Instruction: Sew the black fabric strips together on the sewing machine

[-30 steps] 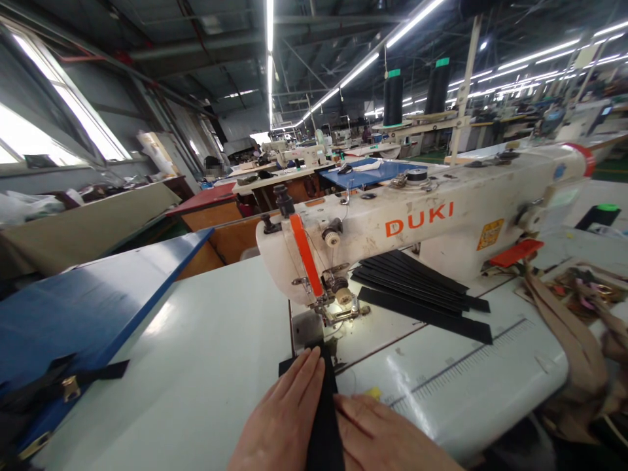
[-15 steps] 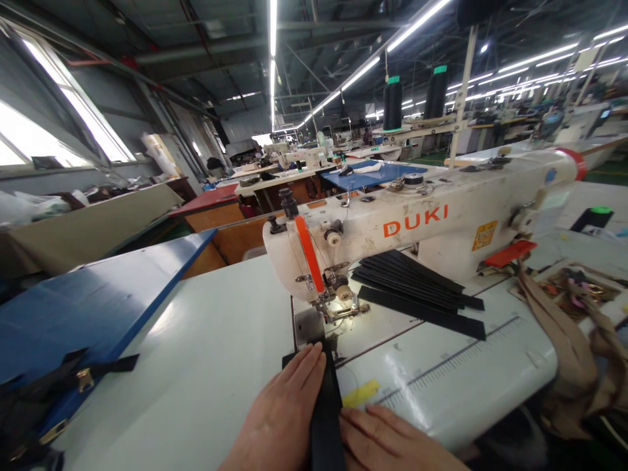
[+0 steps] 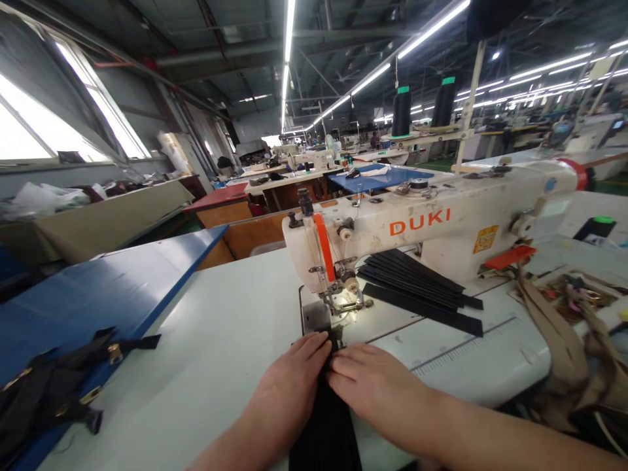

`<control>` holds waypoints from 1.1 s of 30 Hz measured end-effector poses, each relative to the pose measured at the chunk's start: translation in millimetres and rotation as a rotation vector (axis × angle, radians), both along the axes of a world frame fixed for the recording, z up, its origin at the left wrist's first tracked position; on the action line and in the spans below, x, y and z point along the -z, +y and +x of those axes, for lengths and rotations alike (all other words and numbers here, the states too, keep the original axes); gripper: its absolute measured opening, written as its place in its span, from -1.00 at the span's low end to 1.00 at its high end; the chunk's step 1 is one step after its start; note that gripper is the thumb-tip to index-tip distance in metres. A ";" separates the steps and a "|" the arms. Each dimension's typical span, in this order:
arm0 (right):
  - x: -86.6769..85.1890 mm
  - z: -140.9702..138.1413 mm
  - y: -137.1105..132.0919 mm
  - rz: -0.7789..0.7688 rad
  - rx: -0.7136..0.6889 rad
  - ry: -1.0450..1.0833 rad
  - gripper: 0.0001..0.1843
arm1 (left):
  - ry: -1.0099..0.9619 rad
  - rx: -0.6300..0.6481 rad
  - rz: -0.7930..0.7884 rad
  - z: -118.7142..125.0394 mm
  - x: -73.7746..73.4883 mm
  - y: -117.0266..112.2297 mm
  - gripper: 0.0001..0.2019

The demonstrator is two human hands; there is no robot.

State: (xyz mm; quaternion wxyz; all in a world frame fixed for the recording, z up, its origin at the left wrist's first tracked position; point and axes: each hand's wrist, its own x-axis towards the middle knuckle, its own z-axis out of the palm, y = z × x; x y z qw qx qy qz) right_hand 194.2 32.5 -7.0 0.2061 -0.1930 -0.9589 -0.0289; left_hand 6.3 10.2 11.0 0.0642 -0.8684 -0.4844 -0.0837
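A long black strip of fabric or webbing runs from the front edge of the table up to the needle area of a white sewing machine marked DUKI. On the strip's left side, my left hand presses down with its fingers together, tips close below the presser foot. My right hand grips the strip's right edge with bent fingers, almost touching the left. Both hands cover part of the strip, and its far end under the machine is hard to make out.
Flat black strips lie fanned under the machine arm. Black straps with metal buckles rest on a blue table at left. On the right are tan straps and a tray of small parts. Black thread cones stand behind.
My right hand has moved forward along the strip, up beside my left fingertips. More of the black material now shows below my hands. The view has shifted slightly left.
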 end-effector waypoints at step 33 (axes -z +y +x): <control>-1.6 0.0 59.8 0.084 -0.052 -0.093 -0.91 | -0.173 0.010 0.111 10.4 3.2 44.5 -0.74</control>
